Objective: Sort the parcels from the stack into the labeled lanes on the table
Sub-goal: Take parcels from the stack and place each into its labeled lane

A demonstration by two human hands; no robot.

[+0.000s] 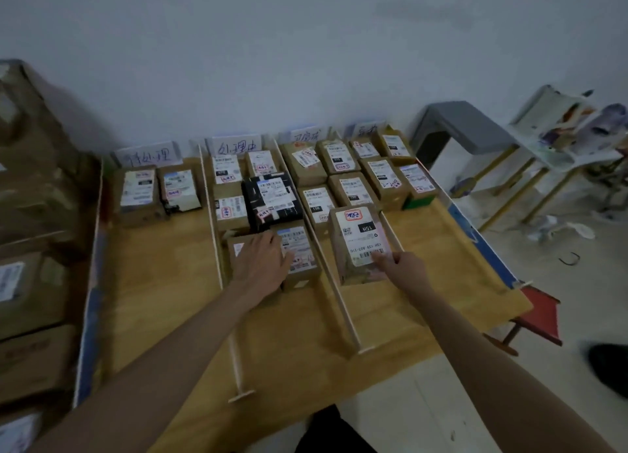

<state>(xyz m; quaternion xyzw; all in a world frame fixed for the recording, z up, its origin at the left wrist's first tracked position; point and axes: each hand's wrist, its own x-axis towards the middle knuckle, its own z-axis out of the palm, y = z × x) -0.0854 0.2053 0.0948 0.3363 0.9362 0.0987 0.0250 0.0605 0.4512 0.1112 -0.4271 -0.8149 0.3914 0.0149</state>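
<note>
A wooden table (163, 282) was divided by thin white rails (339, 303) into lanes running toward 12 o'clock, each headed by a handwritten sign (147, 154) against the wall.

The left hand (261, 262) was laid flat, fingers spread and closed on nothing, on top of the nearest boxes in the second lane, touching a brown parcel (299, 252) bearing a white label. At 12 o'clock from that hand a black parcel (272, 199) was seen among other brown ones.

The right hand (401, 267) was pressed against the near end of a tall parcel (360, 241) in the third lane, thumb on its label and fingers wrapped under the edge, so the box was gripped. This parcel stood at the front of its lane, tilted slightly, just beside the rail at 3 o'clock. More parcels were packed behind it toward 12 o'clock.

At 9 o'clock a blurred stack (30, 214) of cartons was seen beside the table. At 2 o'clock a grey stool (465, 122) stood on the floor.
</note>
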